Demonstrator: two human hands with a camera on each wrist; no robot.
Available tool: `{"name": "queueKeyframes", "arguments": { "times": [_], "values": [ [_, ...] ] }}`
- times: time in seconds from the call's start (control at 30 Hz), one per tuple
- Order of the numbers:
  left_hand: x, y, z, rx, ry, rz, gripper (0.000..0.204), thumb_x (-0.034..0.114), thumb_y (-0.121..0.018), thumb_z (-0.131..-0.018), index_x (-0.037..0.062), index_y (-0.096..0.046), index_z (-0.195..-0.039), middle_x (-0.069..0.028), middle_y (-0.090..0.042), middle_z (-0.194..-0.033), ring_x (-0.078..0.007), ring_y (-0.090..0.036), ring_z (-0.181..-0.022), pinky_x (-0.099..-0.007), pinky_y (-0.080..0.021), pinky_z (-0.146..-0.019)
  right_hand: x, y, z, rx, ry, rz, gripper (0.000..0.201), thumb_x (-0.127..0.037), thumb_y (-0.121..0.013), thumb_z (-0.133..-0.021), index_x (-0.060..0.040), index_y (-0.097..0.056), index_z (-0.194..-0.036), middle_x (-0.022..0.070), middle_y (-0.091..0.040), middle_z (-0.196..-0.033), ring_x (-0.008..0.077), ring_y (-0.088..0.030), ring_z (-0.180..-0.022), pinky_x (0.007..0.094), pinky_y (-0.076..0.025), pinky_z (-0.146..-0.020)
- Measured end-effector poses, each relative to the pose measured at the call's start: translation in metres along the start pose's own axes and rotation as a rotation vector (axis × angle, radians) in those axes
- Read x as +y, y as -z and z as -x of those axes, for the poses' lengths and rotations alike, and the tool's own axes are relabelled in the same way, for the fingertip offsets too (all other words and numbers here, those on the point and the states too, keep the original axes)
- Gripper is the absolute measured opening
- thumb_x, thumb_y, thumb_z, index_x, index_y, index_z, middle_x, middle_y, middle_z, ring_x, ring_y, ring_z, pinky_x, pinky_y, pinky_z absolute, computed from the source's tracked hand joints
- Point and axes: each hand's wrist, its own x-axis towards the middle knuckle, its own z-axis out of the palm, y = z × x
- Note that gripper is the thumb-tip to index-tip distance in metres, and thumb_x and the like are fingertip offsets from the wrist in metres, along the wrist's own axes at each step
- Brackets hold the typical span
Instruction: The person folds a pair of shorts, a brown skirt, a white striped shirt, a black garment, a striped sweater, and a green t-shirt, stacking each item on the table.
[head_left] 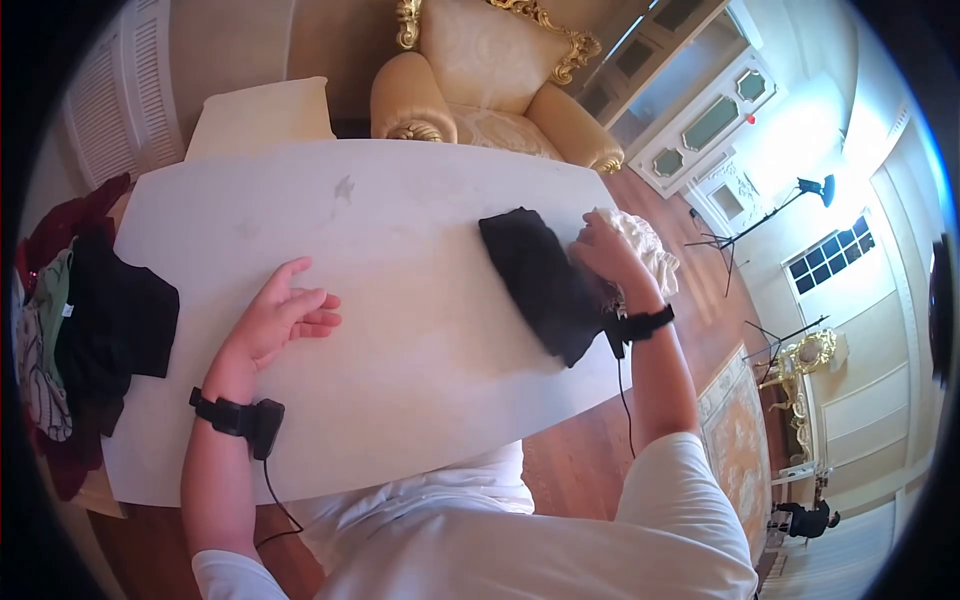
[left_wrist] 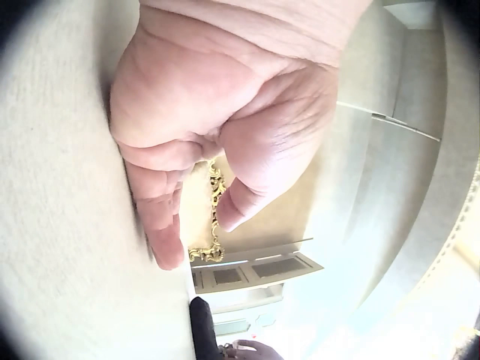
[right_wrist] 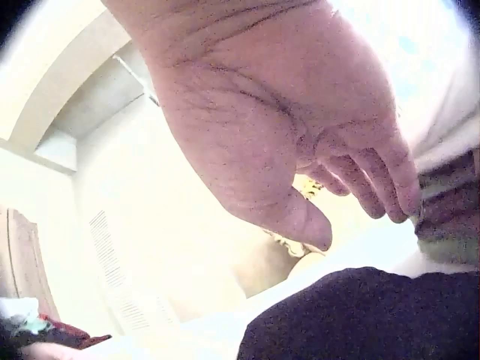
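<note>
A folded black cloth [head_left: 540, 285] lies on the right part of the white table [head_left: 400, 400]. Just beyond its right edge is my right hand [head_left: 612, 250], over a crumpled white cloth [head_left: 650, 250]. In the right wrist view this hand [right_wrist: 285, 112] has its fingers spread loosely, with the black cloth [right_wrist: 360, 319] below; no grip on any cloth shows. My left hand [head_left: 283, 318] is at the table's left half, holding nothing, fingers relaxed and thumb apart. The left wrist view shows that hand's [left_wrist: 217, 112] palm, its side close to the tabletop.
A pile of clothes, with a black garment [head_left: 125, 310], a green one [head_left: 57, 300] and dark red ones [head_left: 75, 215], lies at the table's left end. Behind the table stand a gold armchair [head_left: 490, 60] and a cream seat [head_left: 262, 115]. Light stands are at the right.
</note>
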Motion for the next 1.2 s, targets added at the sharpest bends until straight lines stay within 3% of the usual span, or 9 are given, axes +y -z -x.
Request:
{"name": "queueKeyframes", "arguments": {
  "times": [0.1, 0.13, 0.23, 0.33, 0.43, 0.73, 1.2],
  "values": [
    [-0.001, -0.002, -0.002, 0.002, 0.003, -0.009, 0.067, 0.019, -0.061, -0.106, 0.0080, -0.026, -0.163, -0.0185, -0.067, -0.123, -0.0236, -0.072, -0.102, -0.0361, -0.060, -0.089, -0.034, -0.004, 0.047, 0.075, 0.131, -0.071, 0.059, -0.021, -0.074, -0.090, -0.0011, -0.056, -0.143, 0.0236, -0.066, -0.135, 0.0385, -0.065, -0.122, 0.0400, -0.052, -0.105],
    [-0.001, -0.001, -0.002, 0.002, 0.005, -0.009, 0.067, 0.019, -0.060, -0.107, 0.0080, -0.026, -0.163, -0.0184, -0.067, -0.123, -0.0236, -0.072, -0.102, -0.0359, -0.060, -0.088, -0.028, -0.011, 0.053, 0.009, 0.270, 0.007, 0.063, -0.023, -0.075, -0.091, -0.0090, -0.053, -0.149, 0.0216, -0.055, -0.151, 0.0426, -0.055, -0.137, 0.0450, -0.046, -0.113],
    [-0.002, 0.000, -0.003, 0.007, 0.016, -0.017, 0.064, 0.018, -0.059, -0.107, 0.0086, -0.027, -0.162, -0.0182, -0.068, -0.123, -0.0236, -0.072, -0.102, -0.0355, -0.060, -0.088, -0.011, -0.051, 0.064, -0.012, 0.399, 0.193, 0.069, -0.037, -0.070, -0.097, -0.0179, -0.044, -0.158, 0.0203, -0.036, -0.166, 0.0496, -0.037, -0.149, 0.0565, -0.037, -0.120],
    [0.000, -0.002, -0.004, 0.001, 0.017, -0.027, 0.062, 0.017, -0.058, -0.107, 0.0093, -0.029, -0.161, -0.0180, -0.068, -0.122, -0.0235, -0.072, -0.102, -0.0350, -0.060, -0.087, -0.005, -0.080, 0.067, -0.081, 0.251, 0.235, 0.074, -0.054, -0.058, -0.102, -0.0229, -0.034, -0.164, 0.0167, -0.018, -0.174, 0.0538, -0.020, -0.155, 0.0659, -0.025, -0.123],
    [0.000, -0.001, -0.004, -0.006, 0.015, -0.030, 0.060, 0.016, -0.058, -0.107, 0.0096, -0.031, -0.160, -0.0182, -0.068, -0.122, -0.0235, -0.072, -0.102, -0.0346, -0.060, -0.086, 0.003, -0.088, 0.068, -0.027, 0.260, 0.212, 0.074, -0.063, -0.047, -0.104, -0.0236, -0.033, -0.165, 0.0165, -0.016, -0.175, 0.0516, -0.018, -0.157, 0.0672, -0.022, -0.123],
    [0.001, -0.003, -0.003, 0.000, 0.012, -0.029, 0.060, 0.018, -0.060, -0.107, 0.0096, -0.033, -0.159, -0.0180, -0.068, -0.122, -0.0231, -0.072, -0.101, -0.0338, -0.060, -0.085, 0.003, -0.097, 0.081, 0.099, 0.180, 0.226, 0.074, -0.061, -0.047, -0.105, -0.0185, -0.036, -0.164, 0.0160, -0.019, -0.174, 0.0490, -0.020, -0.157, 0.0638, -0.022, -0.124],
    [-0.004, 0.002, -0.004, -0.012, -0.002, -0.019, 0.061, 0.019, -0.061, -0.106, 0.0094, -0.033, -0.159, -0.0176, -0.068, -0.122, -0.0230, -0.072, -0.102, -0.0330, -0.060, -0.085, 0.023, -0.101, 0.072, 0.146, 0.178, 0.215, 0.072, -0.063, -0.048, -0.104, -0.0200, -0.040, -0.162, 0.0147, -0.024, -0.173, 0.0492, -0.026, -0.154, 0.0613, -0.024, -0.124]
  ]
}}
